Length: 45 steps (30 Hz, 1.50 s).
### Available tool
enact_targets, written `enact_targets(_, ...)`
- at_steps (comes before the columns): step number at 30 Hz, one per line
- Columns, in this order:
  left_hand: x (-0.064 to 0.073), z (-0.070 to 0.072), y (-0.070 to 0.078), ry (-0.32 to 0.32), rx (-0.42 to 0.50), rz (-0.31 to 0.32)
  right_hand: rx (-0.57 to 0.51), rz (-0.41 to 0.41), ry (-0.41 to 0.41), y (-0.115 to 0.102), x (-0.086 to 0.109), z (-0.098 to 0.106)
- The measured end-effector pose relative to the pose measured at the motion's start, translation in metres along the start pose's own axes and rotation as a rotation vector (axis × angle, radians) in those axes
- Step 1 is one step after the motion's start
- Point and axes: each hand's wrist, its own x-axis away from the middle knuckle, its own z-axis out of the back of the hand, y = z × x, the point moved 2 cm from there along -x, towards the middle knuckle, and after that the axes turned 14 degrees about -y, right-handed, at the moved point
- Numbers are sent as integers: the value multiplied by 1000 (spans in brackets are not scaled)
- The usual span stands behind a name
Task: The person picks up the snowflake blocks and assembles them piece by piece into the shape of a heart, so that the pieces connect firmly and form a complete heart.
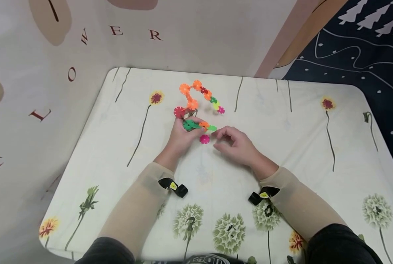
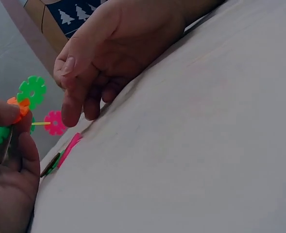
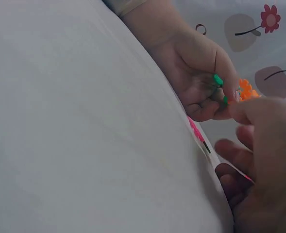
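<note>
My left hand (image 1: pixel 183 134) pinches a chain of interlocking plastic flower discs (image 1: pixel 192 103) near its lower end. Green, orange and light green discs (image 1: pixel 211 128) stick out by the thumb, and the chain's orange, red and yellow-green part curves up beyond the hand. My right hand (image 1: pixel 236 145) is just right of that end, its fingers loosely bent, with nothing seen between them; in the left wrist view the right hand (image 2: pixel 118 53) hangs over the cloth. Between the hands lies a magenta disc (image 1: pixel 204 139). In the right wrist view, the left hand's fingers hide part of the chain.
A white tablecloth (image 1: pixel 249 102) printed with flowers and dandelions covers the table. Behind it hangs a pale sheet (image 1: pixel 216 40) with letters, and a dark cloth (image 1: pixel 355 55) with trees is at the right. Each wrist wears a small black camera (image 1: pixel 182 190).
</note>
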Motion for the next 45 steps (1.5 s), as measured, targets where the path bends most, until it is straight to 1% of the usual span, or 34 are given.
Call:
enact_targets(4,1,-1,1,3,17,-10,188,105,-132,1,0,-1)
enact_targets(7,0,-1,0,2,18,-26,301,153,-207,2,0,-2)
enact_targets(9,0,-1,-1,1,18,-38,361,170,-238,2,0,-2)
enact_targets(11,0,-1,-1,1,17,-43,397,182,-250,2,0,-2)
enact_targets(14,0,-1,-1,-1,16,-38,406,189,-241,1,-1,-2)
enact_targets(19,0,-1,-1,0,14,-22,373,209,-187,0,-3,-2)
enact_targets(23,-1,-1,-1,-8,2,-24,360,188,-153,1,-3,-1)
enact_targets(26,-1,-1,-1,-16,-17,-16,383,171,-159,0,-3,-1)
enact_targets(29,-1,-1,0,-22,-33,-6,443,150,-174,-2,-2,-2)
enact_targets(33,-1,-1,1,-32,-43,-31,536,94,-186,-3,-1,-2)
enact_targets(35,-1,-1,1,-35,-46,-42,563,67,-193,-3,-1,-2)
enact_targets(39,-2,-1,-1,-36,-44,-64,555,21,-188,-3,-1,-3)
enact_targets(42,-2,-1,-1,-38,-39,-83,524,13,-163,-2,-1,-3)
enact_targets(45,-3,0,-2,-47,-35,-86,511,18,-146,-1,-3,-4)
